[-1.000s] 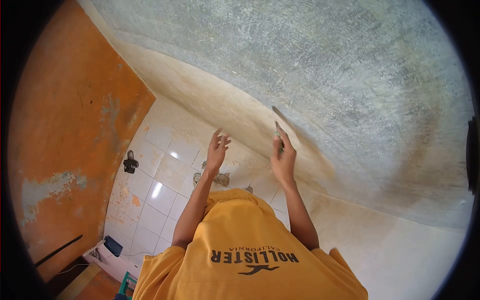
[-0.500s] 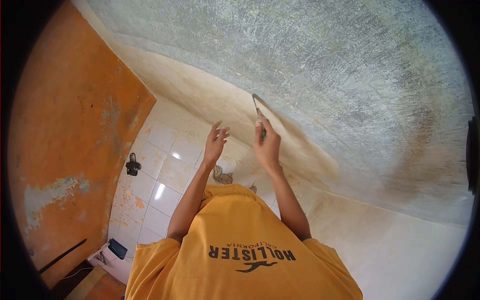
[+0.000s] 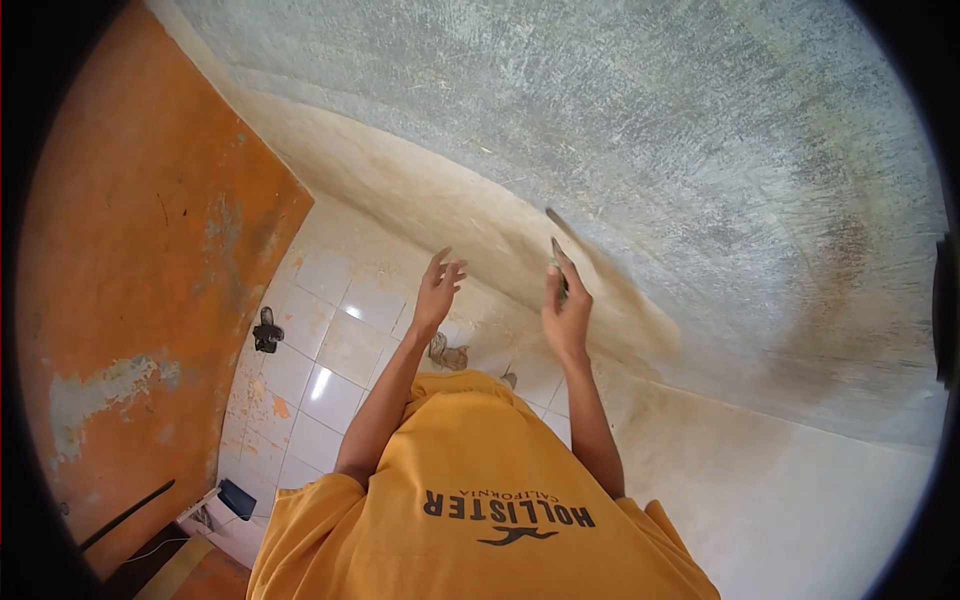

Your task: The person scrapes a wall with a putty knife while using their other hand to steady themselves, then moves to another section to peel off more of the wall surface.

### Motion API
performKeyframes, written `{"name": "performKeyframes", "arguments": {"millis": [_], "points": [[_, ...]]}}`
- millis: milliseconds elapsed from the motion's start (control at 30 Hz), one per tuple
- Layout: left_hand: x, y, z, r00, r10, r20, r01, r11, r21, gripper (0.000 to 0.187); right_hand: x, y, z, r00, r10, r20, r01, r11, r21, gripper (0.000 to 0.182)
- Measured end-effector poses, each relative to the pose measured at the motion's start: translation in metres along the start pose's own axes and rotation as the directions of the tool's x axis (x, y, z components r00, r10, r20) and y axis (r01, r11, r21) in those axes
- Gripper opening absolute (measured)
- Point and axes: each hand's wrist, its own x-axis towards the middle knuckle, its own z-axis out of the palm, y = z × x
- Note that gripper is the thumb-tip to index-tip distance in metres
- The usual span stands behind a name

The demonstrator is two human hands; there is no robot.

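Observation:
My right hand (image 3: 568, 312) is closed on the handle of a scraper, whose thin blade (image 3: 556, 218) points up at the wall. The blade lies at the lower edge of the scraped grey-green wall area (image 3: 640, 120), beside the cream band (image 3: 440, 180); whether it touches is hard to tell. My left hand (image 3: 437, 290) hangs in the air to the left, fingers apart, holding nothing.
An orange wall (image 3: 150, 230) with peeled patches stands on the left. White floor tiles (image 3: 325, 345) carry paint flakes. On them lie a black object (image 3: 267, 331) and a dark dustpan-like item (image 3: 237, 499). My foot (image 3: 450, 354) shows below my hands.
My right hand and the scraper have moved to the right and slightly down along the wall. My left hand has shifted only slightly.

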Motion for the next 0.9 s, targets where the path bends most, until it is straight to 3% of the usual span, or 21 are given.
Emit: {"name": "performKeyframes", "arguments": {"millis": [33,133,233,400,467,533,633,733,900], "points": [[0.001,0.0,0.002,1.0,-0.012,0.0,0.012,1.0,-0.008,0.058,0.0,-0.008,-0.013,0.997,0.065,0.038,-0.063,0.997,-0.035,0.033],[-0.001,-0.004,0.005,1.0,-0.004,0.001,0.004,1.0,-0.016,0.058,0.014,-0.015,0.01,0.997,-0.065,0.035,0.066,0.997,-0.033,0.034],[-0.004,-0.007,0.008,1.0,0.014,-0.018,-0.015,0.999,-0.03,0.057,0.003,-0.009,0.012,1.0,-0.005,0.016,0.006,1.0,-0.023,0.034],[-0.011,-0.004,0.015,0.999,-0.047,-0.001,0.047,0.999,-0.018,0.057,0.001,0.011,-0.013,0.997,-0.077,-0.017,0.076,0.996,-0.037,0.034],[-0.009,-0.007,0.022,0.999,-0.032,0.014,0.032,0.999,-0.016,0.057,0.01,-0.001,0.01,0.996,-0.085,-0.014,0.085,0.996,0.002,0.033],[-0.011,-0.01,0.023,1.0,-0.005,0.011,0.005,1.0,-0.018,0.056,0.007,-0.016,0.016,0.994,0.08,0.072,-0.075,0.994,-0.074,0.033],[-0.015,-0.011,0.024,1.0,-0.015,0.015,0.015,1.0,-0.019,0.056,0.001,0.014,0.009,0.996,-0.079,-0.047,0.081,0.997,0.021,0.034],[-0.013,-0.009,0.02,0.999,-0.026,0.021,0.026,1.0,-0.008,0.056,0.0,0.014,-0.007,1.0,-0.012,0.021,0.012,1.0,0.026,0.035],[-0.014,-0.014,0.015,1.0,0.01,0.008,-0.009,1.0,-0.025,0.059,0.03,-0.023,0.044,0.99,-0.005,0.138,0.0,0.999,0.036,0.034]]}}
